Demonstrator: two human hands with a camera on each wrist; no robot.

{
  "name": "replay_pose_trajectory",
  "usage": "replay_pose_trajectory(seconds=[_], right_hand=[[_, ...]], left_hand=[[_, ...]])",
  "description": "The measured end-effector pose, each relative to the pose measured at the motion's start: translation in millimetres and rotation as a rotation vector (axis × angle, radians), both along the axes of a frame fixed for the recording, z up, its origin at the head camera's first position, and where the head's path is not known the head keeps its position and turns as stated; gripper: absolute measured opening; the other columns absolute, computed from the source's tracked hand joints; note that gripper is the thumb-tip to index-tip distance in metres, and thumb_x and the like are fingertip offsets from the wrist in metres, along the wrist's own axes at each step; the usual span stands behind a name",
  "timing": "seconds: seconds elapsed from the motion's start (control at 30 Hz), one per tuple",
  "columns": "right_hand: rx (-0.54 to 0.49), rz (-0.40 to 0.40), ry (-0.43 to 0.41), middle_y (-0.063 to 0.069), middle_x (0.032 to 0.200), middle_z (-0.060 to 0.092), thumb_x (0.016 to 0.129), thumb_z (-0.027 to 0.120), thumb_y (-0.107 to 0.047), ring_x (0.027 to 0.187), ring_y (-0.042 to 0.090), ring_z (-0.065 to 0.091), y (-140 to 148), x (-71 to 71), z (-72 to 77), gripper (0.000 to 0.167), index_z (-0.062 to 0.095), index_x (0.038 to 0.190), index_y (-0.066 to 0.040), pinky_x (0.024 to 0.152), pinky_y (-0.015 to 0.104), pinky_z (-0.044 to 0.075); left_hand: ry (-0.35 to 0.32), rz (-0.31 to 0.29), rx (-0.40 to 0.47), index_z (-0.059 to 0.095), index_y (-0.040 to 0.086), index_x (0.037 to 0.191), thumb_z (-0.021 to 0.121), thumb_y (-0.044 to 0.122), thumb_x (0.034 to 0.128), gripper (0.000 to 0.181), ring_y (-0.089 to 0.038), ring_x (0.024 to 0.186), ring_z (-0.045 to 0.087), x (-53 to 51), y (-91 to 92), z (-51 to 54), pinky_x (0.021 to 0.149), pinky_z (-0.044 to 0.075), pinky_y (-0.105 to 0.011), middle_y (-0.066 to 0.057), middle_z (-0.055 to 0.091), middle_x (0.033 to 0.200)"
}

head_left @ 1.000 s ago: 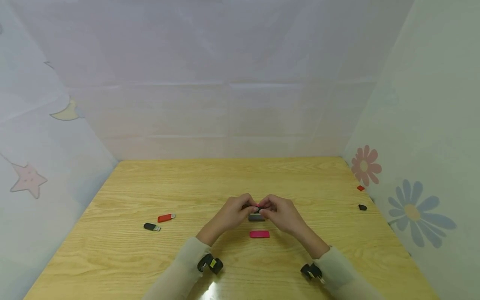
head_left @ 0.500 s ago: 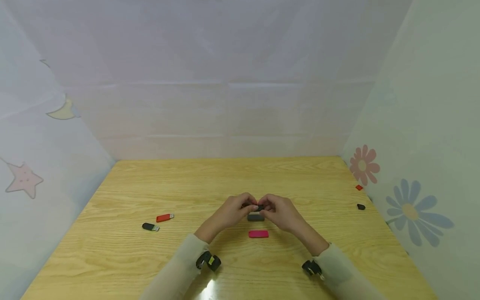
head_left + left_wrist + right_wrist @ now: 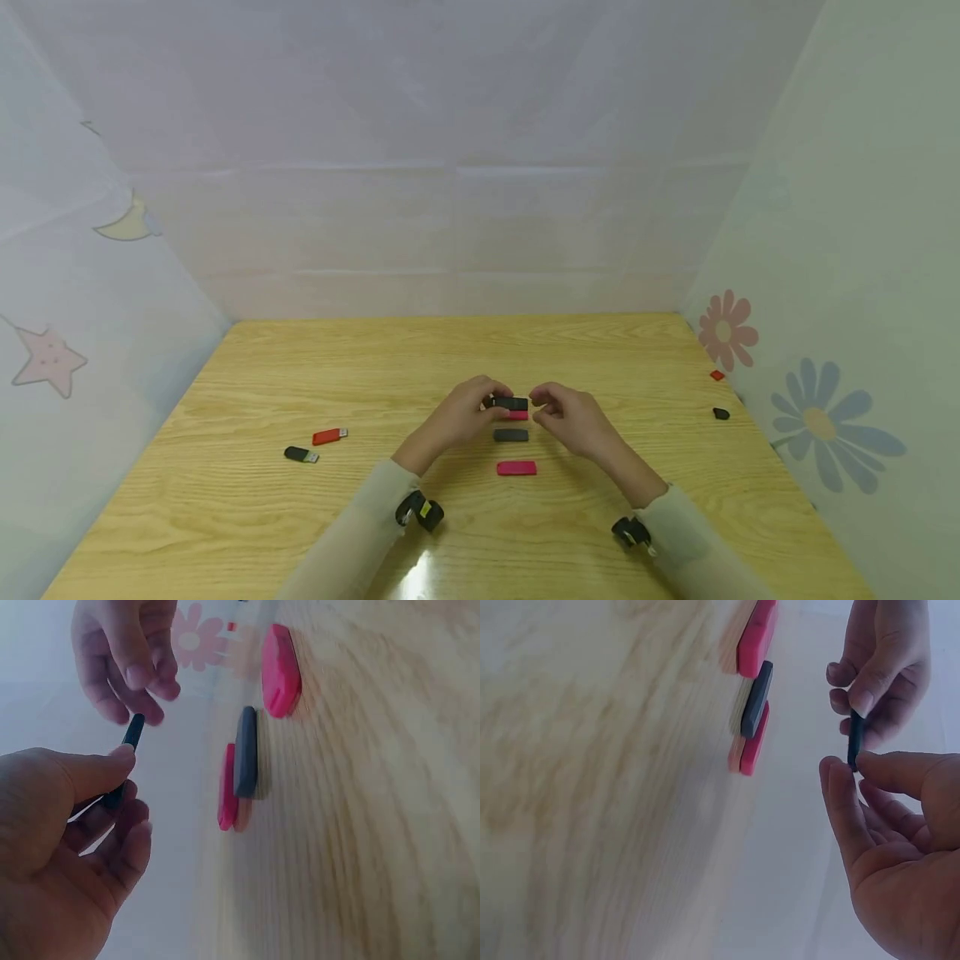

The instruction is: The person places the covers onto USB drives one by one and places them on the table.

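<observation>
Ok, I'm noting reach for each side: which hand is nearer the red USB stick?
Left. The left hand, pinching a dark stick, is to the right of the red USB stick; the right hand is farther right, beyond the left.

Counter: pale wood grain, smooth, glossy where light glares. Black stick, grey stick and pink sticks: smooth, plastic-looking, the grey matt; red USB stick and dark USB stick: plastic-looking bodies, metal plugs. Sleeve: matt cloth; backdrop: creased sheeting, low sheen.
</observation>
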State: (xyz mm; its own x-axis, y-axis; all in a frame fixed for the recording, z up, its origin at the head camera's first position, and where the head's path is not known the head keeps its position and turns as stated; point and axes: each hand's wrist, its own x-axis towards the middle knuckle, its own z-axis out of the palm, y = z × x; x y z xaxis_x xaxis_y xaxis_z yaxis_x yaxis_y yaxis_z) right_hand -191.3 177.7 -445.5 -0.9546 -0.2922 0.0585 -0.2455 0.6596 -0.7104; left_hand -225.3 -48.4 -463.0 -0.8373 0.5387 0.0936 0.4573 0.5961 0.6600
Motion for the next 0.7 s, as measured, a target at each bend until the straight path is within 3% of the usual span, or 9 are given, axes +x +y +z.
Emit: replay_pose_trajectory(seconds=[0.27,0.7], right_hand=[[0.003,0.005,0.008,0.013,0.116,0.071,0.096,0.069,-0.007,0.093,0.018,0.068,12.9,0.1,-3.3,0.027,0.066,0.123,-0.006,0.081,0.037,0.058],[0.003,0.02,0.006,0.014,0.113,0.072,0.097,0.068,-0.006,0.092,0.018,0.068,18.1,-0.9,-5.9,0.027,0.066,0.123,-0.003,0.082,0.04,0.057]], left_hand=[[-0.024,0.066,-0.07,0.072,0.013,0.12,0.067,0.022,0.0999,0.023,-0.014,0.093,0.059,-22.8,3.7,-12.2,0.084,0.051,-0.033,0.0,0.069,0.114],[-0.068,0.098,-0.088,0.072,0.014,0.119,0.069,0.026,0.0988,0.024,-0.015,0.096,0.058,-39.1,13.0,-21.8,0.086,0.051,-0.034,-0.001,0.068,0.115]])
